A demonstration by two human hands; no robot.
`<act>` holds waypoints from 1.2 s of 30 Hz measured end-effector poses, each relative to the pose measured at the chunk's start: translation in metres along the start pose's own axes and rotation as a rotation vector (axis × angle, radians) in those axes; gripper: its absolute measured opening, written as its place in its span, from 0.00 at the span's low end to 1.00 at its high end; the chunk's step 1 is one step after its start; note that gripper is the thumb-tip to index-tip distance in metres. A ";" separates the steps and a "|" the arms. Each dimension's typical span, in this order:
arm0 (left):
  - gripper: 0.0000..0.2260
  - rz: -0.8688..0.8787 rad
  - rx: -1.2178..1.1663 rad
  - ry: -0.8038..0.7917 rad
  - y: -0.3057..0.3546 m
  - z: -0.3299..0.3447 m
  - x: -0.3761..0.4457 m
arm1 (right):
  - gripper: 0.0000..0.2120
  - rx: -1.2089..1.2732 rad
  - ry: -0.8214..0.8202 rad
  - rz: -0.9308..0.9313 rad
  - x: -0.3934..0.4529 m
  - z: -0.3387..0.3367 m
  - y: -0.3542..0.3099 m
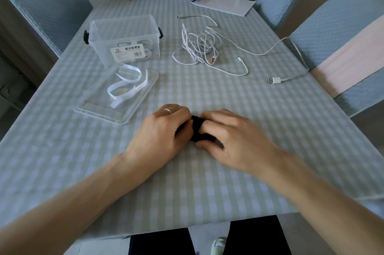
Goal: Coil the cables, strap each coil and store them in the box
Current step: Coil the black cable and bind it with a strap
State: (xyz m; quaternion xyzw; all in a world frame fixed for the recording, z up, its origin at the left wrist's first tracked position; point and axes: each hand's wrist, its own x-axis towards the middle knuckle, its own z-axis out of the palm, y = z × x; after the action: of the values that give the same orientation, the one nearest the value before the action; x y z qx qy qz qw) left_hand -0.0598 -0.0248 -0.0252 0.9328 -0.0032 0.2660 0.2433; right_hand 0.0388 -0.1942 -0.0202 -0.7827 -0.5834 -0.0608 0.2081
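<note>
Nearest on the desk (207, 182): left hand (164, 132) and right hand (232, 140), each grip clenched on a small black bundle (197, 128) between them. Behind, left: clear lid (108, 109) bearing white straps (126, 84). Farther: clear box (124, 38) holding white coils; loose white cables (199, 47) to its right.
</note>
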 end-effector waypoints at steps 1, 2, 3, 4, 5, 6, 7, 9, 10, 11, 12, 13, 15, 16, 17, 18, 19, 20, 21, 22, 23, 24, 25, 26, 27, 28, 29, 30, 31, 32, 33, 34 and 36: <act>0.11 -0.006 0.000 0.002 0.001 0.000 -0.001 | 0.13 0.018 0.003 0.011 0.001 0.002 -0.002; 0.11 -0.011 0.002 0.003 0.003 0.000 -0.002 | 0.11 0.036 0.015 0.022 0.001 0.003 -0.003; 0.11 -0.015 0.003 0.007 0.003 0.000 -0.002 | 0.09 0.048 0.027 0.034 0.002 0.005 -0.004; 0.11 -0.019 0.000 0.012 0.004 -0.001 -0.003 | 0.08 0.049 0.035 0.044 0.002 0.007 -0.004; 0.11 -0.022 -0.005 0.014 0.004 -0.001 -0.004 | 0.08 0.034 0.034 0.054 0.002 0.008 -0.005; 0.11 -0.019 -0.008 0.015 0.004 -0.001 -0.004 | 0.08 0.006 0.027 0.061 0.002 0.008 -0.005; 0.11 -0.012 -0.002 0.013 0.004 -0.002 -0.005 | 0.08 -0.029 0.019 0.061 0.002 0.008 -0.007; 0.11 0.003 0.033 0.008 0.004 -0.003 -0.008 | 0.08 -0.098 0.002 0.037 0.003 0.008 -0.008; 0.11 0.006 0.054 0.008 0.004 -0.003 -0.009 | 0.07 -0.125 0.003 0.020 0.004 0.008 -0.007; 0.11 0.004 0.063 0.007 0.004 -0.003 -0.010 | 0.07 -0.149 0.007 0.007 0.005 0.008 -0.006; 0.11 0.000 0.063 0.004 0.004 -0.003 -0.012 | 0.06 -0.166 0.018 -0.006 0.005 0.008 -0.005; 0.11 -0.007 0.058 0.003 0.004 -0.003 -0.012 | 0.05 -0.171 0.033 -0.008 0.005 0.009 -0.005; 0.09 -0.019 0.030 0.012 0.003 -0.005 -0.013 | 0.04 -0.171 0.079 0.008 0.003 0.010 -0.008; 0.08 -0.023 0.004 0.017 0.002 -0.006 -0.012 | 0.04 -0.164 0.101 0.024 0.002 0.010 -0.010; 0.06 -0.025 -0.021 0.019 0.000 -0.006 -0.011 | 0.05 -0.147 0.115 0.043 0.001 0.011 -0.011; 0.05 -0.032 -0.038 0.015 -0.001 -0.008 -0.011 | 0.06 -0.126 0.115 0.054 0.000 0.011 -0.013; 0.04 -0.046 -0.049 0.003 -0.002 -0.009 -0.009 | 0.09 -0.104 0.095 0.063 0.000 0.009 -0.013; 0.05 -0.068 -0.064 -0.010 -0.002 -0.011 -0.009 | 0.12 -0.088 0.062 0.064 0.000 0.008 -0.013; 0.05 -0.106 -0.090 -0.020 -0.002 -0.012 -0.007 | 0.15 -0.066 0.022 0.071 -0.001 0.004 -0.014; 0.04 -0.163 -0.127 -0.032 -0.001 -0.013 -0.006 | 0.17 -0.030 -0.009 0.096 -0.001 0.000 -0.015; 0.03 -0.222 -0.171 -0.048 -0.001 -0.015 -0.004 | 0.16 0.048 -0.022 0.155 -0.002 -0.004 -0.016; 0.03 -0.272 -0.212 -0.067 -0.001 -0.016 -0.003 | 0.15 0.173 -0.007 0.240 -0.002 -0.008 -0.016; 0.03 -0.305 -0.242 -0.080 -0.001 -0.017 -0.001 | 0.14 0.304 0.028 0.310 0.001 -0.011 -0.014; 0.03 -0.325 -0.260 -0.088 0.000 -0.017 -0.001 | 0.14 0.402 0.057 0.366 0.003 -0.013 -0.012; 0.03 -0.339 -0.271 -0.085 0.000 -0.018 -0.002 | 0.14 0.428 0.054 0.402 0.009 -0.014 -0.009; 0.03 -0.345 -0.279 -0.082 0.000 -0.019 -0.001 | 0.13 0.403 0.019 0.423 0.018 -0.015 -0.005; 0.04 -0.346 -0.291 -0.086 0.001 -0.018 -0.002 | 0.12 0.367 -0.033 0.437 0.023 -0.016 -0.001; 0.04 -0.342 -0.293 -0.082 0.002 -0.017 -0.003 | 0.12 0.347 -0.090 0.441 0.030 -0.017 0.002; 0.04 -0.328 -0.282 -0.069 0.001 -0.017 -0.003 | 0.10 0.355 -0.146 0.436 0.038 -0.019 0.005; 0.03 -0.312 -0.265 -0.055 0.002 -0.016 -0.004 | 0.08 0.383 -0.200 0.435 0.043 -0.021 0.007; 0.03 -0.297 -0.247 -0.039 0.002 -0.016 -0.003 | 0.06 0.420 -0.244 0.434 0.049 -0.022 0.009; 0.03 -0.284 -0.229 -0.031 0.003 -0.016 -0.003 | 0.05 0.460 -0.282 0.436 0.053 -0.024 0.011; 0.03 -0.264 -0.202 -0.024 0.003 -0.016 -0.003 | 0.04 0.528 -0.343 0.442 0.062 -0.025 0.015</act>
State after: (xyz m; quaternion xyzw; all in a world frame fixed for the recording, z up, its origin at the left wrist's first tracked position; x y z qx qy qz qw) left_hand -0.0705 -0.0205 -0.0139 0.8990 0.0896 0.2190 0.3686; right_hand 0.0762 -0.1532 0.0196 -0.8079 -0.4224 0.2698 0.3098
